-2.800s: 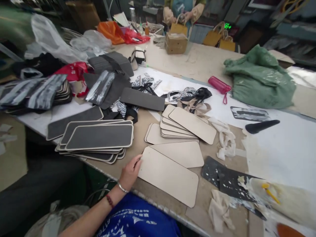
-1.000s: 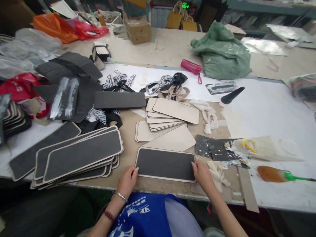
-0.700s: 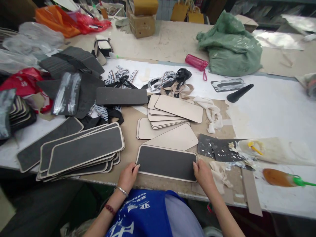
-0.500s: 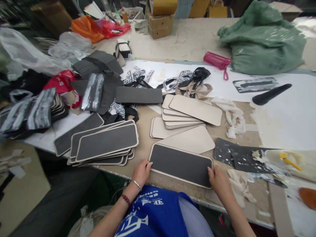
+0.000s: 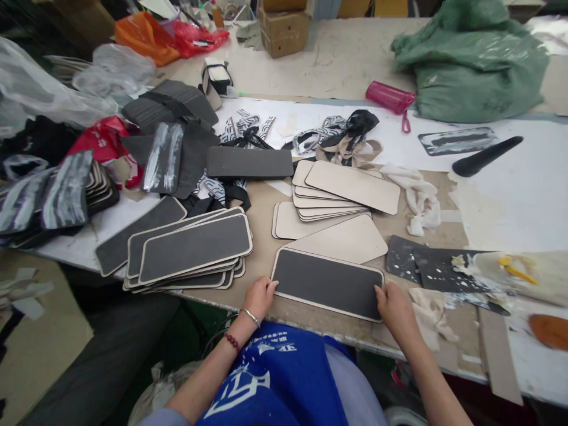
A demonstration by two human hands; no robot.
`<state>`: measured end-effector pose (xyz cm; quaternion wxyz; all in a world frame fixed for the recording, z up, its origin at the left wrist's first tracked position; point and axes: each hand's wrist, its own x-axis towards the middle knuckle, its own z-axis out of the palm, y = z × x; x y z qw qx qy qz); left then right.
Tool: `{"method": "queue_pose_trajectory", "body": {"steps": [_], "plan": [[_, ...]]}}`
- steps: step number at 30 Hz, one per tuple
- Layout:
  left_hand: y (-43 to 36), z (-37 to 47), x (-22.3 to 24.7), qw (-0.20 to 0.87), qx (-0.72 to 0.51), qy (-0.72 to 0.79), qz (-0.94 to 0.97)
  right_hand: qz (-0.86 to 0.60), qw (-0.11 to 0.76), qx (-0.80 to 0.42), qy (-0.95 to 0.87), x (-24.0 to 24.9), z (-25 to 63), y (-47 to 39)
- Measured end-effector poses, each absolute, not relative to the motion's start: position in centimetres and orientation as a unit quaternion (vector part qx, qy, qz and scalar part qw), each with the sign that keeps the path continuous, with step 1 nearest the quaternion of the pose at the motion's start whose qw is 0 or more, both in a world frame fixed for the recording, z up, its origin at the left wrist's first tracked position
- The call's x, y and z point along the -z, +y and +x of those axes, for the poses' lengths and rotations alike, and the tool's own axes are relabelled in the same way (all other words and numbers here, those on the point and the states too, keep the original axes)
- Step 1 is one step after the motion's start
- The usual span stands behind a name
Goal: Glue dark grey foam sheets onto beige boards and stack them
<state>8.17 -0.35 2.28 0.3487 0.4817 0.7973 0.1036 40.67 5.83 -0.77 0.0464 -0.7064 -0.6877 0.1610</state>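
Observation:
A dark grey rectangular panel (image 5: 327, 285) with rounded corners and a cream border lies in front of me at the table's near edge. My left hand (image 5: 261, 296) pinches its left end between thumb and fingers. At the opposite end, my right hand (image 5: 394, 305) grips the right edge, fingers closed. Just behind the panel is a cream panel (image 5: 339, 239), partly covered by it. A fanned stack of cream panels (image 5: 352, 186) sits farther back. To the left rests a pile of grey panels with cream borders (image 5: 195, 248).
Glue-smeared dark pieces (image 5: 448, 269) and a yellow-handled tool (image 5: 517, 271) lie right of my right hand. Beyond are a black tapered tool (image 5: 487, 157), a pink pouch (image 5: 389, 96) and a green sack (image 5: 474, 71). White-smeared panels (image 5: 66, 192) are heaped at far left.
The view has tilted slightly, so the table appears higher in the picture. Both hands stay on the two ends of the bordered panel, which shows no clear movement on the table.

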Motion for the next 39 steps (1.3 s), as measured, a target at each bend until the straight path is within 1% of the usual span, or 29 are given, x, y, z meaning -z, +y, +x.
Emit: {"method": "queue_pose_trajectory", "body": {"steps": [6,14,17,19,22,24,26,29,33,39], "plan": [[-0.2,8.0,-2.6,0.356,-0.109,0.794,0.480,-0.706,0.055,-0.160,-0.687,0.7,40.7,5.8],[-0.2,7.9,-2.7,0.354,-0.098,0.788,0.494,-0.733,0.012,-0.162,-0.661,-0.4,39.8,5.6],[-0.3,7.7,-2.7,0.344,-0.075,0.787,0.506,-0.738,0.003,-0.160,-0.655,-0.6,39.5,5.5],[-0.4,7.6,-2.9,0.311,-0.046,0.792,0.524,-0.739,0.002,-0.154,-0.656,-0.6,39.5,5.5],[-0.5,8.0,-3.5,0.186,-0.029,0.787,0.587,-0.739,0.007,-0.149,-0.657,-0.5,39.6,5.5],[-0.3,8.6,-3.5,0.112,-0.056,0.758,0.640,-0.736,0.014,-0.154,-0.659,-0.4,39.7,5.5],[0.1,9.7,-3.1,0.088,-0.100,0.713,0.688,-0.731,0.023,-0.158,-0.663,-0.3,39.8,5.5],[0.8,11.6,-2.0,0.090,-0.132,0.647,0.745,-0.721,0.031,-0.157,-0.674,-0.1,40.1,5.6],[1.6,13.2,-1.0,0.105,-0.081,0.600,0.789,-0.712,0.019,-0.166,-0.682,0.6,40.8,5.8],[2.1,13.1,-0.7,0.120,-0.049,0.593,0.795,-0.705,0.006,-0.166,-0.690,0.8,40.9,6.1]]}}
